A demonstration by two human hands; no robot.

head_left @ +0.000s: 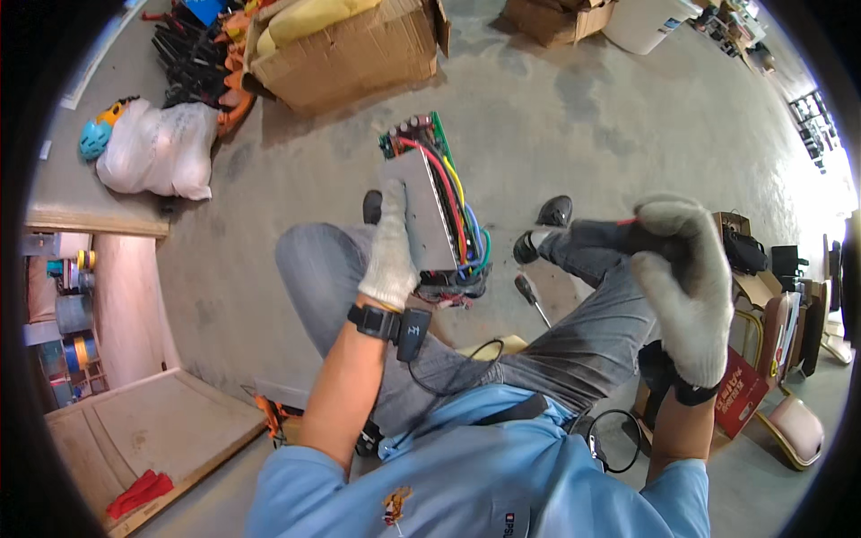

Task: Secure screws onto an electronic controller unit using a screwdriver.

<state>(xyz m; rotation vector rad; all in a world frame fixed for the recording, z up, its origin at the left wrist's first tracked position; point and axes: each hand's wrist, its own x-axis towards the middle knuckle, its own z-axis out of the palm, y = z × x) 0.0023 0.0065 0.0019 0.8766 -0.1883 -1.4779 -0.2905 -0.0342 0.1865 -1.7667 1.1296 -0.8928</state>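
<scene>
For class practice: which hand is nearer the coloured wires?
Left: the left hand holds the metal plate, left of the wires; the right hand is far to their right.

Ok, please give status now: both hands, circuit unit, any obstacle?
Left hand holding circuit unit; right hand raised, grasp unclear. Unit's coloured wires exposed. Screwdriver on floor nearby, not blocking unit.

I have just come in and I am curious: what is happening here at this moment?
A person's white-gloved left hand holds a long circuit-board unit with a grey metal plate and coloured wires. The white-gloved right hand is raised apart from the unit, its fingers curled; whether it holds anything is hard to tell. A dark-handled metal screwdriver lies between the person's legs, with neither hand on it.
</scene>
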